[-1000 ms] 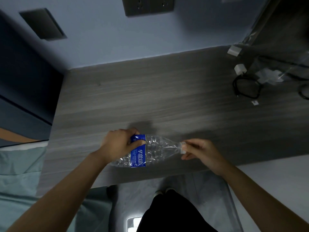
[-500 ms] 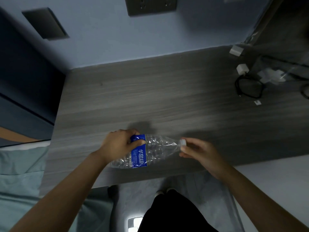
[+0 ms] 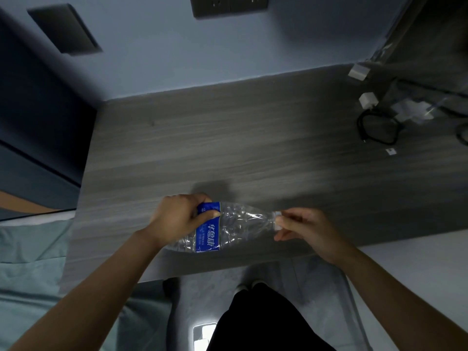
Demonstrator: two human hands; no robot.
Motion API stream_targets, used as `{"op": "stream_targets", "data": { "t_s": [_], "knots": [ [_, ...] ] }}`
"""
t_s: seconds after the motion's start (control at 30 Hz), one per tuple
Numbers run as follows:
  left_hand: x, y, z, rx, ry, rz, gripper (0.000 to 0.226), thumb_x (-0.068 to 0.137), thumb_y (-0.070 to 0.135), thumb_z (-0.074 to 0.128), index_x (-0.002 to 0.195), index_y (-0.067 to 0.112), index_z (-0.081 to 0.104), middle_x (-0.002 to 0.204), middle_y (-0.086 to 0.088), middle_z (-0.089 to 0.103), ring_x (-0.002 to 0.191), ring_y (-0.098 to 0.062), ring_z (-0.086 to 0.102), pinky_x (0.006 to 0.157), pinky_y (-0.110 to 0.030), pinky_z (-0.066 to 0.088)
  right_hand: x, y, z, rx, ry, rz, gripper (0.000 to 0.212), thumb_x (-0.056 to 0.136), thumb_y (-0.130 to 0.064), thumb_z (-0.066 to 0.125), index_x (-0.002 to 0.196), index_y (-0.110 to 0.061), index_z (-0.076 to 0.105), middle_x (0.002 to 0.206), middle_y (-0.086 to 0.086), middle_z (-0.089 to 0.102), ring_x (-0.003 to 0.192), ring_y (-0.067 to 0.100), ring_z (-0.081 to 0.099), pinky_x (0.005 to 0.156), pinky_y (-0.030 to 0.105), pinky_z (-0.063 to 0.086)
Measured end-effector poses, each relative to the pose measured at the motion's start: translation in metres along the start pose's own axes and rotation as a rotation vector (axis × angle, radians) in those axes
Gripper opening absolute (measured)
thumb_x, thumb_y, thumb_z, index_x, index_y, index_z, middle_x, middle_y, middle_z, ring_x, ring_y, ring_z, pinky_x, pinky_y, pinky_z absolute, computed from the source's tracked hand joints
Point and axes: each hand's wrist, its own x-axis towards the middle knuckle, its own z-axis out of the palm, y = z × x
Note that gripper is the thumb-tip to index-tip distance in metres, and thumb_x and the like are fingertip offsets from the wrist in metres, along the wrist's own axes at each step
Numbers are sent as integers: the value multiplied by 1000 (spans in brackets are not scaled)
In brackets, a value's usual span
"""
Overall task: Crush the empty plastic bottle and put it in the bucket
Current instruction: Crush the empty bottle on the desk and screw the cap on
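A clear plastic bottle (image 3: 235,224) with a blue label lies on its side over the front part of the grey wooden table (image 3: 228,148), its body crumpled. My left hand (image 3: 177,216) grips the bottle's base end around the label. My right hand (image 3: 304,226) pinches the white cap at the bottle's neck, which points right. No bucket is in view.
At the table's far right lie a coiled black cable (image 3: 377,129), white chargers (image 3: 368,100) and a clear plastic bag (image 3: 415,110). A wall with a socket plate (image 3: 228,5) stands behind. A teal bed sheet (image 3: 30,262) is on the left; floor lies below the front edge.
The bottle and both hands stay in nearly the same place. My right fingers have shifted on the cap, from beside it to pinching it.
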Motion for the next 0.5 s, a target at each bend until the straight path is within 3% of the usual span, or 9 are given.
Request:
{"op": "stream_targets", "data": {
  "t_s": [0.17, 0.27, 0.33, 0.5],
  "knots": [
    [3, -2, -5, -40, -16, 8, 36, 81, 52, 52, 97, 22, 60, 72, -2, 70, 57, -12, 58, 56, -23, 42, 2, 4, 1, 60, 19, -1, 18, 80, 4, 57, 77, -12, 65, 56, 2, 70, 50, 11, 67, 53, 16, 55],
    [8, -3, -8, -64, -70, -17, 29, 82, 51, 53, 94, 25, 60, 62, 12, 60, 53, 1, 51, 55, -20, 39, 1, 9, 1, -24, 33, -80, 23, 76, 11, 59, 87, -9, 63, 70, 3, 66, 52, 8, 65, 55, 15, 55],
    [11, -2, -8, -50, -104, -11, 27, 83, 48, 53, 94, 25, 60, 57, 17, 51, 53, 4, 48, 54, -16, 35, 0, 11, 0, -41, 22, -100, 27, 74, 15, 59, 91, -5, 62, 66, -1, 68, 52, 6, 65, 55, 14, 54],
    [15, -3, -10, -79, -163, -10, 25, 84, 44, 54, 95, 23, 62, 62, 18, 51, 57, 2, 49, 56, -15, 33, 2, 14, -3, -117, 3, -148, 34, 72, 13, 62, 83, -19, 64, 63, -7, 74, 59, 4, 67, 63, 13, 54]
  ]
}}
